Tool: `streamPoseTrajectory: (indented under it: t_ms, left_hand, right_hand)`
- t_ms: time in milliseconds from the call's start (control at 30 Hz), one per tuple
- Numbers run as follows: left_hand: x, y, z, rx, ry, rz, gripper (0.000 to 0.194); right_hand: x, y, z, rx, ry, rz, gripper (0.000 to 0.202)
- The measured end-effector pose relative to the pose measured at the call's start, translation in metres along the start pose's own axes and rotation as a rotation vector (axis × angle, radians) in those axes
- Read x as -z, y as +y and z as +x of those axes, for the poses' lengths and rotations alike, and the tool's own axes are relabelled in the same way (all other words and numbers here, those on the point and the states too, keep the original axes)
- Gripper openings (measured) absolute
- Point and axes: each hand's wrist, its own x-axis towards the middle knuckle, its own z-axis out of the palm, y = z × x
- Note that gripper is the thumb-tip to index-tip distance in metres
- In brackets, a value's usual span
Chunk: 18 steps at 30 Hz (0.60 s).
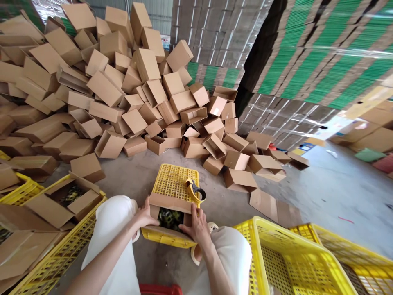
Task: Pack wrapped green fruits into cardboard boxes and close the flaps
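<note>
An open cardboard box [172, 202] sits on an upturned yellow plastic crate [170, 178] between my knees. Inside it lie dark green and yellowish items [170, 219] in clear plastic, too small to name. My left hand [145, 215] grips the box's left side, thumb at the inner edge and fingers outside. On the opposite side, my right hand [198, 223] holds the wall and flap in the same way. A yellow tape dispenser [192, 189] rests on the crate just beyond the box, near my right fingers.
A large heap of cardboard boxes [123, 90] fills the floor ahead. At left, a yellow crate [64, 246] carries open filled boxes. Yellow crates [291, 250] stand at right. Wrapped stacks of flattened cardboard [294, 61] rise behind. A red stool edge [161, 289] shows below.
</note>
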Motion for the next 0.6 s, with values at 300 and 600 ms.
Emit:
streamPoseTrajectory:
  t_ms: [300, 600]
  left_hand:
    - [-0.012, 0.016, -0.009, -0.054, 0.201, 0.221, 0.121]
    - [0.009, -0.008, -0.009, -0.155, 0.189, -0.179, 0.094]
  right_hand:
    - [-0.012, -0.008, -0.002, 0.029, 0.121, 0.002, 0.091]
    - [0.007, 0.029, -0.001, -0.067, 0.183, 0.479, 0.090]
